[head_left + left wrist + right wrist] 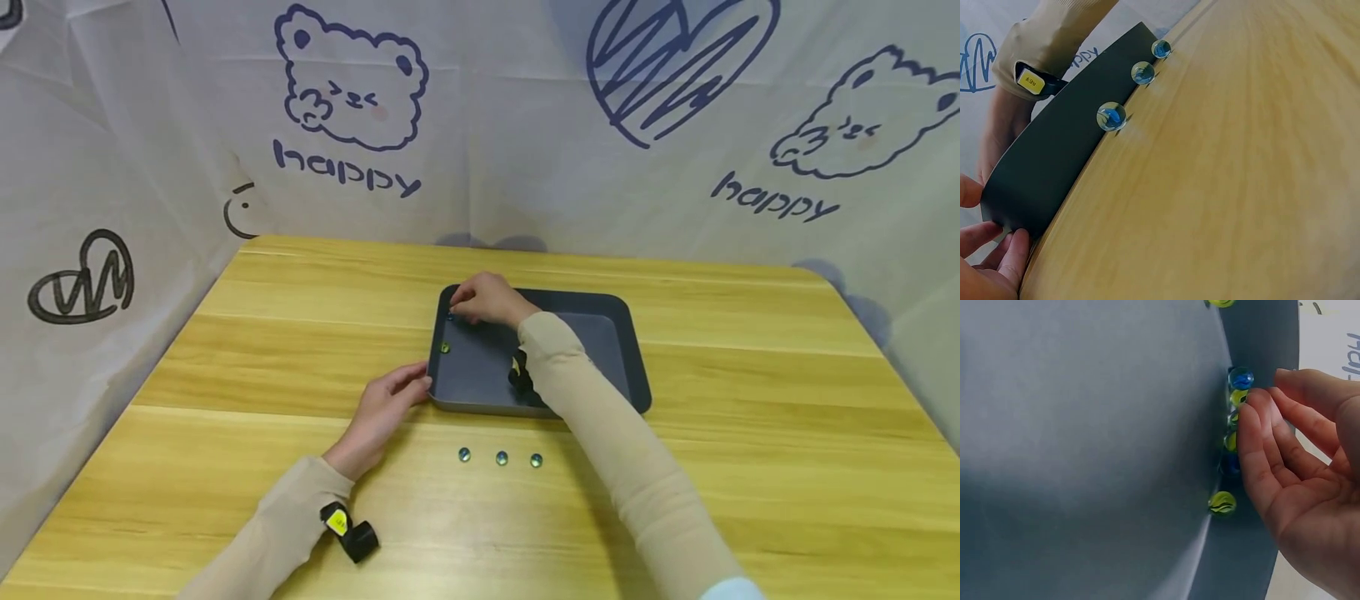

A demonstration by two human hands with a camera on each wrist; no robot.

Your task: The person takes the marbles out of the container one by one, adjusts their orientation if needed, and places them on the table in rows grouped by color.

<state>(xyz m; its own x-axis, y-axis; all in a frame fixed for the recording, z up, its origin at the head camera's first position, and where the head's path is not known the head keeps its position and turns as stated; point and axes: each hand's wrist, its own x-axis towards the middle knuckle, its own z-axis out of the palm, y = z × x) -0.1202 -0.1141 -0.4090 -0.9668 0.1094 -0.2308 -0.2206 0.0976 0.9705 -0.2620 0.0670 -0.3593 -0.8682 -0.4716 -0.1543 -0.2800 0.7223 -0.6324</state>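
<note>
My right hand [491, 300] is inside the dark grey baking tray [630, 367], at its far left corner. In the right wrist view its fingertips touch or nearly touch a row of marbles along the wall, among them a blue marble [1242, 378]; the hand partly hides the row. A yellow marble [1222, 504] sits just past it. My left hand [378, 417] rests its fingers against the outside of the tray's near left corner. Three clear marbles with blue swirls stand in a line before the tray: left [464, 455], middle [502, 458], right [536, 460].
The tray lies on a wooden table [225, 358]. A white curtain [517, 150] with drawings hangs behind and at the sides. Each wrist wears a black camera, such as the left one [358, 540].
</note>
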